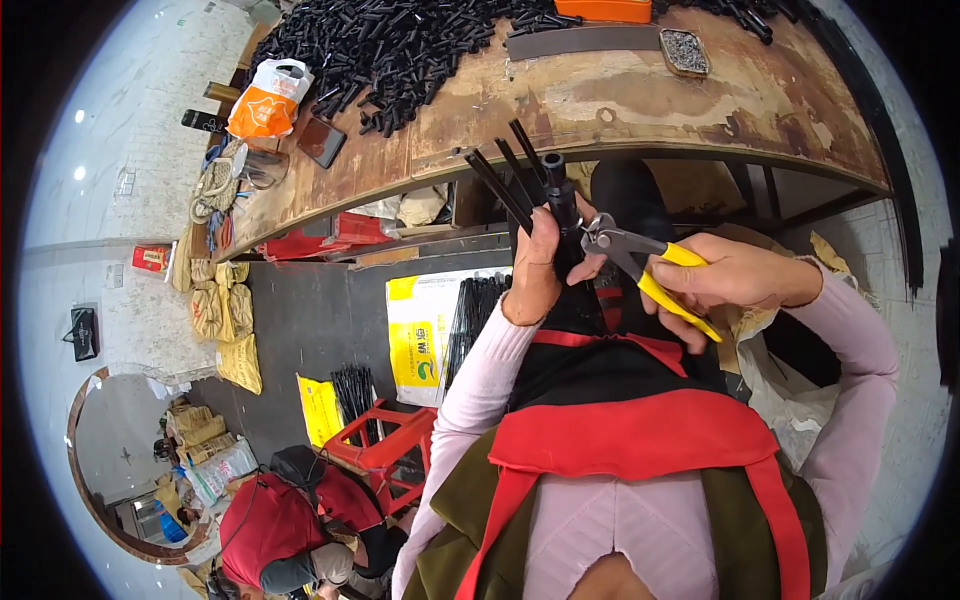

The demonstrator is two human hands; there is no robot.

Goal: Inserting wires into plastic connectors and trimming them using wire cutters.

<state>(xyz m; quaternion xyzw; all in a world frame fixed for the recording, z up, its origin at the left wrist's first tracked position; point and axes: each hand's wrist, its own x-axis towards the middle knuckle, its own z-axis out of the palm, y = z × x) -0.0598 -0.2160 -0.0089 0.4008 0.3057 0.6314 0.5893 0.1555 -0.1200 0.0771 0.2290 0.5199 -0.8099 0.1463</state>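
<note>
My left hand is closed round several thin black rods and a thicker black tubular fitting that point up toward the table edge. My right hand grips the yellow handles of a pair of end-cutting pincers. The metal head of the pincers is at the lower part of the fitting, beside my left fingers; whether the jaws bite on anything is too small to tell. All this is above my lap, in front of the wooden table.
A large heap of black tubular parts covers the table's far left. Near it are an orange-and-white bag and a phone. A tray of small metal pieces stands farther right. Another person in red sits at lower left by a red stool.
</note>
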